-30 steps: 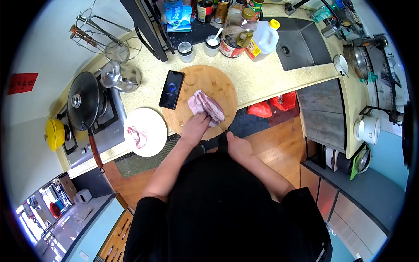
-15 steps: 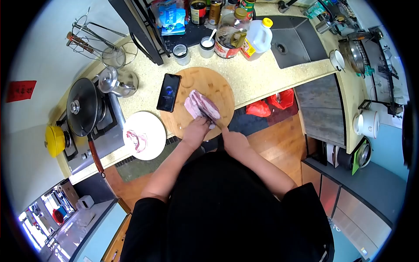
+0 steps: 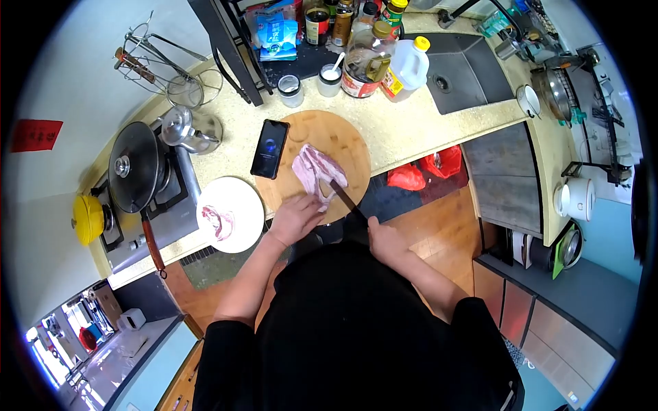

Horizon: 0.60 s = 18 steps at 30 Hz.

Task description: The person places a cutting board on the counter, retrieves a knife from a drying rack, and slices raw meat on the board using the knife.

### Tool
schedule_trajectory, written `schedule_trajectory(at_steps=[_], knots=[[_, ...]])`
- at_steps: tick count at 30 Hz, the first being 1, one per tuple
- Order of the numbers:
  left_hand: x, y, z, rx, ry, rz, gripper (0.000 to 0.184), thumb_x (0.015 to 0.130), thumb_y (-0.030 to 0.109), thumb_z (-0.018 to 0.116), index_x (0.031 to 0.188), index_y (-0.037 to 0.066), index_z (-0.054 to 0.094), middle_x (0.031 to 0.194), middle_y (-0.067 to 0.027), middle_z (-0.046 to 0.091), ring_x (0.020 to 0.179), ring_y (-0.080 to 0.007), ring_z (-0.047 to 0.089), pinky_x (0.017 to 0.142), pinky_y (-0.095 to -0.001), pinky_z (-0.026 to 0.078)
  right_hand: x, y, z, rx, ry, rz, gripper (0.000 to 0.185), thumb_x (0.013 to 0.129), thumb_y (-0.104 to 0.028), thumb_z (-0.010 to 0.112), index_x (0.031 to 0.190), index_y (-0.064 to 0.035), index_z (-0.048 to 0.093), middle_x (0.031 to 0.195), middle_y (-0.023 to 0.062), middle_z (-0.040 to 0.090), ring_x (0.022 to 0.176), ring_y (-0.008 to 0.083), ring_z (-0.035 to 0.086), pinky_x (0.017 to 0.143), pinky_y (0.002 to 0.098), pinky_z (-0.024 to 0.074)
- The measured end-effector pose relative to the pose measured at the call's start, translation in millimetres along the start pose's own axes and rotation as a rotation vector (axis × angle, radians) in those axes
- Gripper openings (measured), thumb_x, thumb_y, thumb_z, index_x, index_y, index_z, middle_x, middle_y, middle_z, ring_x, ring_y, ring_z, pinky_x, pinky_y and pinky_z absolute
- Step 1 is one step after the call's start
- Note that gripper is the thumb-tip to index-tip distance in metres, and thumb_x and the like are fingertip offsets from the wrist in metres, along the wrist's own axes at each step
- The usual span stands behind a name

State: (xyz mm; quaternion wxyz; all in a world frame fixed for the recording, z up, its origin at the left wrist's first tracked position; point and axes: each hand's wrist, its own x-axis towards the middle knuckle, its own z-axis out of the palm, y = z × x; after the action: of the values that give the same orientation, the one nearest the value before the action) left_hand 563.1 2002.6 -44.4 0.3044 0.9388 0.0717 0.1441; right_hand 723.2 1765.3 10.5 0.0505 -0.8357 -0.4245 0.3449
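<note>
A slab of raw pork (image 3: pixel 319 166) lies on the round wooden cutting board (image 3: pixel 349 133), with a narrow strip hanging off its lower end. My left hand (image 3: pixel 296 219) is at the board's near edge, fingers closed on the end of that strip. In my right hand (image 3: pixel 388 241) is a dark-bladed knife (image 3: pixel 348 201), its tip against the meat's lower right side. To the left, a white plate (image 3: pixel 247 212) carries a small piece of raw meat (image 3: pixel 218 223). A phone (image 3: pixel 270 148) rests by the board's left edge, its screen lit.
Left of the board are a lidded wok (image 3: pixel 137 168) on the stove and a metal kettle (image 3: pixel 195 130). Behind it stand two small jars (image 3: pixel 290 91), a large glass jar (image 3: pixel 367 61) and a white jug (image 3: pixel 408 68). The sink (image 3: pixel 473 72) lies at the back right.
The knife has drawn back to the right with my right hand, showing more blade. My left hand has shifted left and nearer me, and the strip now spreads apart from the slab.
</note>
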Motion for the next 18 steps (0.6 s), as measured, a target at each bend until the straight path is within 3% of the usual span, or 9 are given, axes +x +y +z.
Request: schedule_trajectory(at_steps=[2,5,8,11,13,18], knots=[[6,-4,11,0.057,0.179,-0.091,0.033,0.086,0.021,0.075,0.112,0.002,0.066,0.116,-0.0153,0.064,0.104,-0.0358,0.064,0.085,-0.0438,0.054,9,-13,2,0.079,0.022,-0.007,0.017,0.091,-0.005,0.051,0.107,0.0006,0.046,0.079,0.0280,0.068,0.078,0.0477,0.069,0.070,0.0577,0.0550],[32,-6,17,0.044,0.280,-0.477,0.055,0.084,0.026,0.076,0.127,-0.002,0.054,0.120,-0.0219,0.061,0.103,-0.0413,0.064,0.085,-0.0483,0.054,39,-26,15,0.121,0.056,-0.030,0.018,0.092,-0.005,0.050,0.109,0.0010,0.047,0.080,0.0305,0.067,0.078,0.0493,0.069,0.070,0.0601,0.0539],[40,-2,27,-0.070,0.099,-0.809,0.074,0.081,0.031,0.078,0.135,-0.004,0.041,0.122,-0.0279,0.059,0.102,-0.0456,0.064,0.086,-0.0504,0.055,42,-22,24,0.082,0.058,-0.023,0.018,0.092,-0.006,0.050,0.109,0.0003,0.047,0.082,0.0294,0.069,0.078,0.0484,0.070,0.070,0.0590,0.0550],[32,8,44,-0.061,0.042,-0.823,0.079,0.078,0.025,0.078,0.136,-0.007,0.036,0.121,-0.0319,0.058,0.106,-0.0481,0.063,0.088,-0.0522,0.054,20,-3,19,-0.065,-0.072,0.004,0.018,0.092,-0.007,0.051,0.110,-0.0004,0.048,0.083,0.0274,0.071,0.078,0.0454,0.072,0.069,0.0555,0.0570],[30,19,47,-0.080,0.076,-0.830,0.074,0.079,0.017,0.075,0.137,-0.007,0.036,0.123,-0.0324,0.058,0.107,-0.0481,0.062,0.090,-0.0522,0.054,9,7,19,-0.116,-0.089,-0.022,0.018,0.093,-0.007,0.051,0.110,-0.0010,0.049,0.084,0.0261,0.071,0.079,0.0435,0.072,0.069,0.0540,0.0579],[17,-5,58,-0.147,0.136,-0.762,0.067,0.081,0.014,0.071,0.136,-0.005,0.038,0.118,-0.0306,0.063,0.107,-0.0470,0.064,0.091,-0.0493,0.053,21,-3,7,-0.151,-0.051,-0.089,0.019,0.093,-0.007,0.051,0.111,-0.0015,0.050,0.084,0.0249,0.072,0.079,0.0417,0.073,0.070,0.0529,0.0585]])
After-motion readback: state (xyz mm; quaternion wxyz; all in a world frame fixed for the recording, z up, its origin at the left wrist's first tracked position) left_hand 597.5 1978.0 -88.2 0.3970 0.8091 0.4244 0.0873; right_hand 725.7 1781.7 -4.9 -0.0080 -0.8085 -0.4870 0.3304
